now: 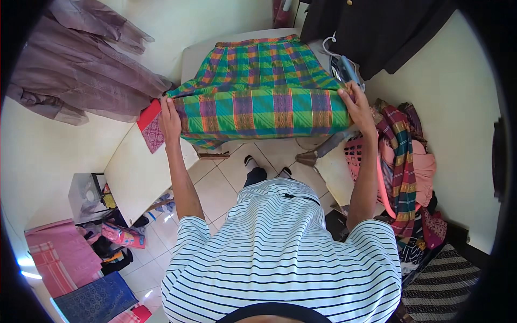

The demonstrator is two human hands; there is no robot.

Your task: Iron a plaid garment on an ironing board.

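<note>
A green, purple and orange plaid skirt [262,80] lies over a grey padded surface [192,60], its waistband at the far side. Its wide lower edge is held up and stretched sideways between my hands. My left hand [170,119] pinches the left corner of the hem. My right hand [357,107] grips the right corner, thumb on top. Just beyond my right hand, a blue-grey clothes iron [347,70] with a pale cord stands at the surface's right end.
Left is a white tabletop [141,173] with folded red cloth [151,129]. Mauve sheer garments [80,68] hang upper left, a black garment [371,32] upper right. A pink laundry basket [381,181] heaped with clothes stands right. More clothes and fabrics lie lower left.
</note>
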